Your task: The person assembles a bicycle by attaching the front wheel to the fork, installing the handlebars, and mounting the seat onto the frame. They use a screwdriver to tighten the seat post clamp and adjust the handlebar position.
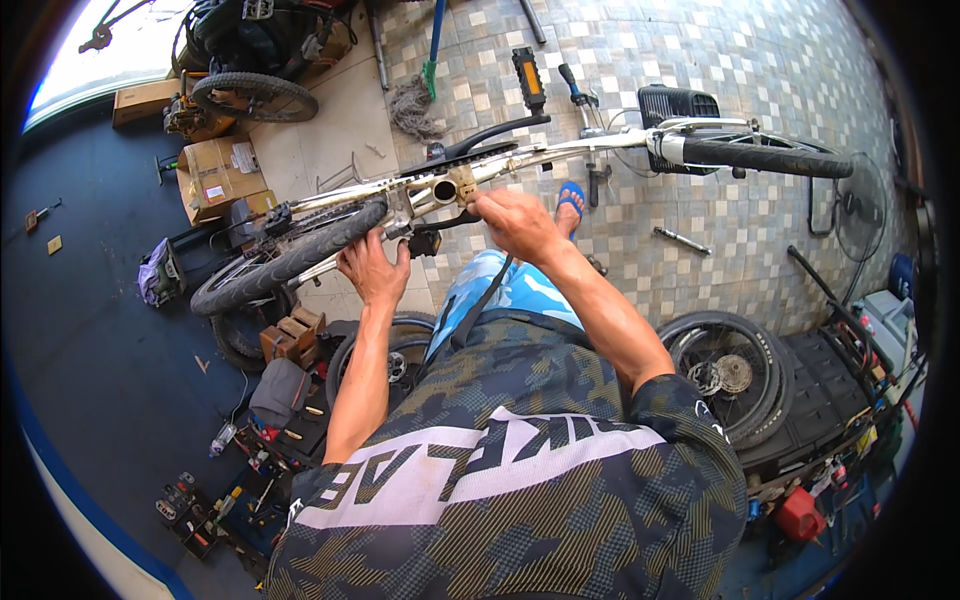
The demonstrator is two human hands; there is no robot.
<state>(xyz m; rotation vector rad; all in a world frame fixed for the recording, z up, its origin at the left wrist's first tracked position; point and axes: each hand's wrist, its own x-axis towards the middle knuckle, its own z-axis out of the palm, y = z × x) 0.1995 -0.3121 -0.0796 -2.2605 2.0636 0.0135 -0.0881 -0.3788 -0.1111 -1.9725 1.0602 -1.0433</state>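
Note:
A pale, metallic bicycle frame (570, 150) stretches across in front of me, with a round open hole (445, 190) in its middle. My right hand (518, 225) is closed against the frame just right of that hole; whatever its fingertips pinch is hidden. Next to the rear tyre (315, 250), my left hand (373, 270) rests with its fingers apart, touching the lower part of the frame. A black pedal (425, 243) sits between my hands. Beyond the frame, another pedal with an orange reflector (528, 80) sticks out on its crank arm.
The front wheel (770, 155) and a black basket (680, 125) extend to the right. Loose wheels (730, 370) lie at the lower right. A cardboard box (220, 178), another bike's wheel (255, 97) and a mop (415, 108) stand beyond. A metal tube (683, 241) lies on the tiles.

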